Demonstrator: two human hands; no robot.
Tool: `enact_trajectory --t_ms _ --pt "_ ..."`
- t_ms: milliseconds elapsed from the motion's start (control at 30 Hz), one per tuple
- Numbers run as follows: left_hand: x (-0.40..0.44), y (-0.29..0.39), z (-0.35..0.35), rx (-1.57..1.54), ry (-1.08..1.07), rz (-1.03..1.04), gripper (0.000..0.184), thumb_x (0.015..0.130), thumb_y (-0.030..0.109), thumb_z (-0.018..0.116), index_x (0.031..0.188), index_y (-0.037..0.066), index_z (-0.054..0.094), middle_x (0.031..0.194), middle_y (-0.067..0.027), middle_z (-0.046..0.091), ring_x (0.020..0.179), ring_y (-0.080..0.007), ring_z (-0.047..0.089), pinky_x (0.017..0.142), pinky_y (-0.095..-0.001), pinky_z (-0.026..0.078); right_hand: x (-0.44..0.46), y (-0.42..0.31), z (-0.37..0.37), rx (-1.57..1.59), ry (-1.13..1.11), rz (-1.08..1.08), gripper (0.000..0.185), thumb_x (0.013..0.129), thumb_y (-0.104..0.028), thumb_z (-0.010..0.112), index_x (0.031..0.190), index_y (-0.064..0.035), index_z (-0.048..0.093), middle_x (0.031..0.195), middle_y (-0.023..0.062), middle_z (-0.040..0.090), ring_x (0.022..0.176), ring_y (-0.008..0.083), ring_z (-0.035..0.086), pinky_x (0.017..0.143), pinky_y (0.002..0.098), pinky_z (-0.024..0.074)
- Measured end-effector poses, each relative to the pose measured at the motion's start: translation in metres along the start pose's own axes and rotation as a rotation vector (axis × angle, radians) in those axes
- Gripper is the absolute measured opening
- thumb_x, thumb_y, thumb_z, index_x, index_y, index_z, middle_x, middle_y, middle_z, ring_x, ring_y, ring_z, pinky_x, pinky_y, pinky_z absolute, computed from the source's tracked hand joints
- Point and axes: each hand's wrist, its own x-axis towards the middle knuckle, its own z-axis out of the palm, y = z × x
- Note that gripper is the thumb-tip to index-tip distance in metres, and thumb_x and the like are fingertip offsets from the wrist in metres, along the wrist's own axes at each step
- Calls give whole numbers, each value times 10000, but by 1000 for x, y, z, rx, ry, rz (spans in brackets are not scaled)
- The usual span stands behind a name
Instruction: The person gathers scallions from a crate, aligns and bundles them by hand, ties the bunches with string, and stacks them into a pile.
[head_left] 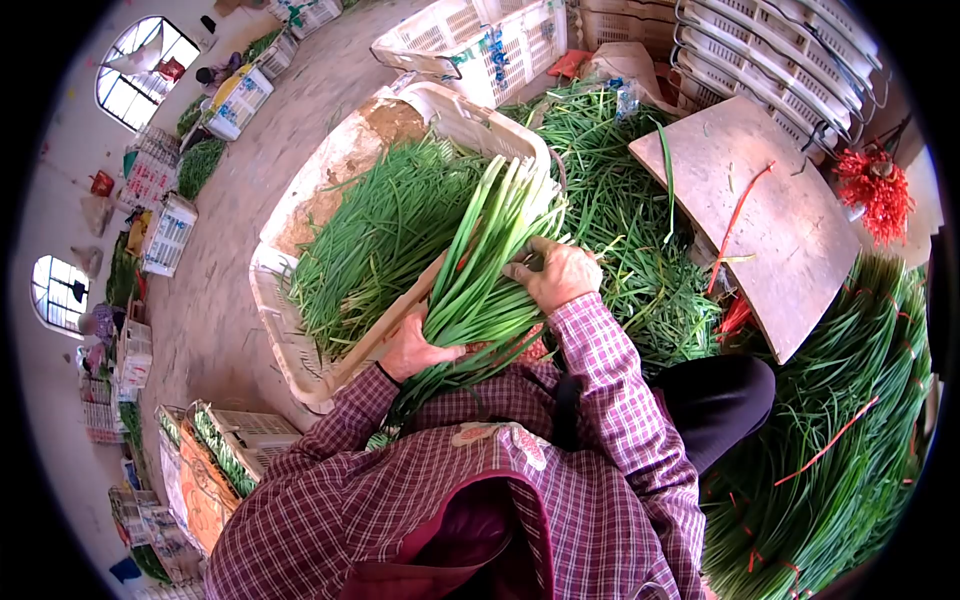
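A bunch of garlic chives (478, 300) lies slantwise across my lap and the near edge of a white plastic crate (290, 362), its pale stem ends pointing up and away. My left hand (415, 348) is wrapped round the leafy lower part. My right hand (562, 274) is closed at the right side of the bunch, below the white stems, with fingertips curled against them. Behind the bunch, loose garlic chives (385, 225) fill much of the crate, with soil (390, 125) at its far end.
A loose heap of green leaves (610, 190) lies right of the crate. A board (755, 215) with a red tie (738, 225) sits beyond my right knee. Tied chives (850, 440) are piled at right. Red ties (873, 190) hang near stacked crates (770, 60).
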Motion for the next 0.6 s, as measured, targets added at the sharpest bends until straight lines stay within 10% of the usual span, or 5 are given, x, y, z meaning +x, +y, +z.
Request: enact_trajectory --t_ms 200,367,600 --pt "1 -1 -1 -11 -49 -20 515 672 132 786 1111 -37 578 1024 -98 655 921 -158 610 872 -316 470 -3 4 1 181 -118 45 193 866 -397 611 961 -236 659 762 -3 688 754 134 631 949 349 374" --pt "0 -7 2 -124 -8 14 567 651 110 798 1152 -17 564 1074 -89 644 963 -162 603 910 -322 458 -19 13 12 140 285 -362 185 735 -329 674 803 -158 659 754 16 646 790 221 607 845 394 371" --pt "-4 11 0 -100 -181 -162 647 655 85 794 1232 -12 520 1175 -95 607 1053 -168 581 958 -339 442 -29 17 -17 351 20 -458 163 759 -273 670 808 -121 637 791 42 639 828 220 602 871 393 388"
